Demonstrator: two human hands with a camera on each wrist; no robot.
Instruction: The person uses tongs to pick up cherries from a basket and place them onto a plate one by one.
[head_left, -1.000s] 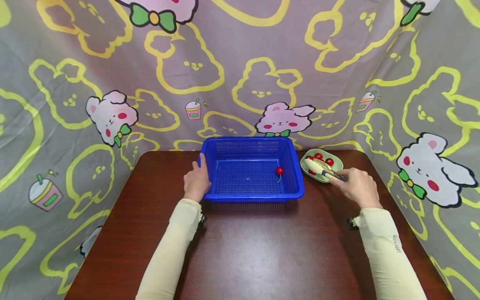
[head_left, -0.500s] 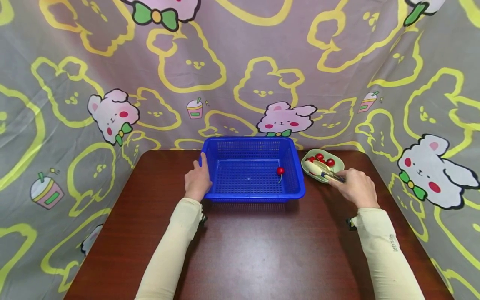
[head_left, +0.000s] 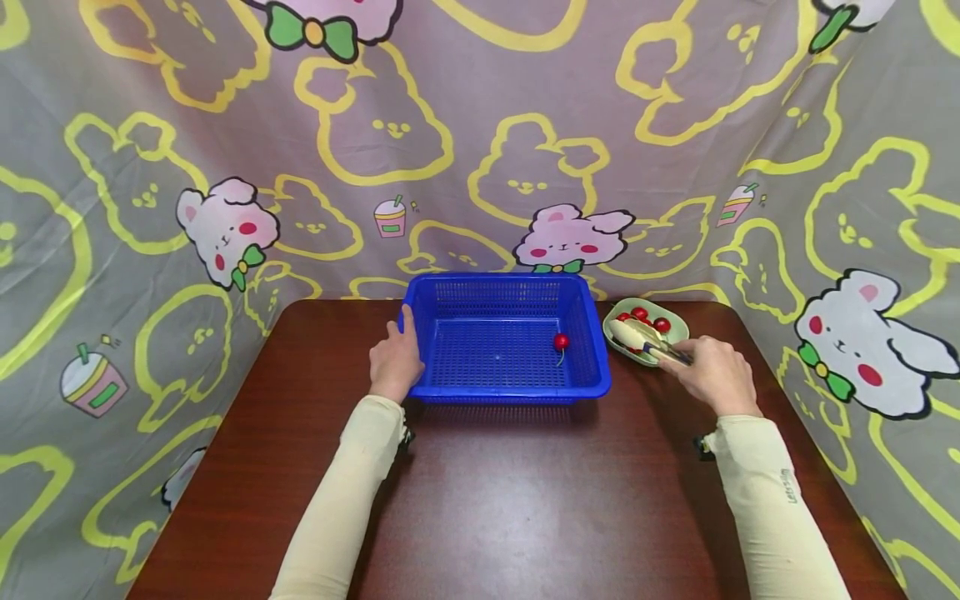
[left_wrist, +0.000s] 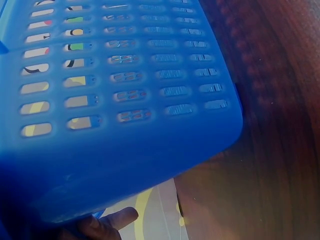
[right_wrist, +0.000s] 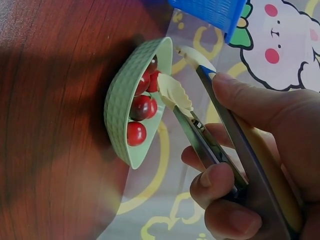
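My right hand (head_left: 716, 375) grips a pair of tongs (head_left: 660, 350) with cream scalloped tips. In the right wrist view the tongs' tips stand apart with nothing between them; one tip overlaps the cherries (right_wrist: 142, 107) in the pale green dish (right_wrist: 120, 100). Several red cherries lie in that dish, at the table's back right. My left hand (head_left: 395, 360) holds the left rim of a blue plastic basket (head_left: 495, 392). A single cherry (head_left: 561, 342) with a green stem lies inside the basket, towards its right end. In the left wrist view the basket's slotted wall (left_wrist: 120, 155) hides most of the hand.
Both the basket and the dish stand near the back edge of a dark brown wooden table (head_left: 480, 500). The dish is just right of the basket. A grey patterned cloth (head_left: 450, 150) hangs around the table's back and sides.
The tongs' tips have shifted slightly over the dish. My left hand and the basket keep their place, and the cherry in the basket has not moved.
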